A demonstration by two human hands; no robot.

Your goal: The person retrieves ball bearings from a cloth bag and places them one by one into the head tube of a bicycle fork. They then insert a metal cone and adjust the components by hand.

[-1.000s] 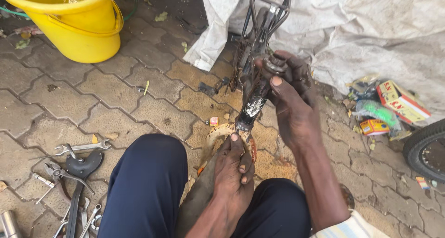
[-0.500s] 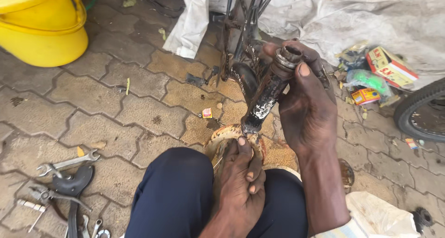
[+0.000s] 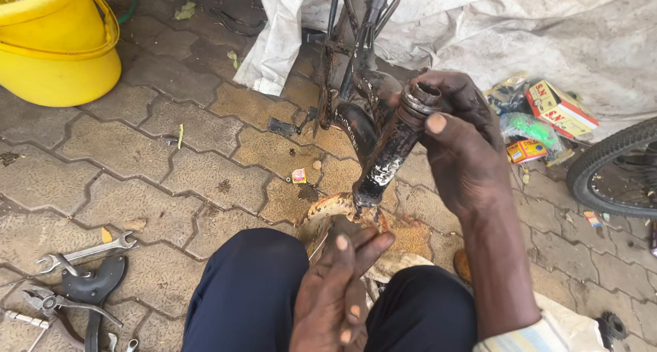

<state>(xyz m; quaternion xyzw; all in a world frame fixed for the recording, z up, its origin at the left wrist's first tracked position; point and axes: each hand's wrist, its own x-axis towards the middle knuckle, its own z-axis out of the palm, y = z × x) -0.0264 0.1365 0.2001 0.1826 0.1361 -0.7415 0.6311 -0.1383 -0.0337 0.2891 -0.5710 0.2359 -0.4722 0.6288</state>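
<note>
From the head camera, the right hand (image 3: 465, 153) is wrapped around the top of a grimy black frame tube (image 3: 390, 153), thumb pressed by its open metal end — the tube slants down to a rusty round part (image 3: 335, 208) on the paved floor (image 3: 137, 153). The left hand (image 3: 339, 290) rests half-curled between the knees, fingers just beside that rusty part, gripping nothing visible. Spanners (image 3: 82, 253) lie at the left — a yellow bucket (image 3: 58, 44) stands well apart.

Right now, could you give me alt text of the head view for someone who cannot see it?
The right hand grips the top of a black bicycle frame tube, the left hand rests at its base between the knees. A yellow bucket and wrenches lie on paving.
</note>
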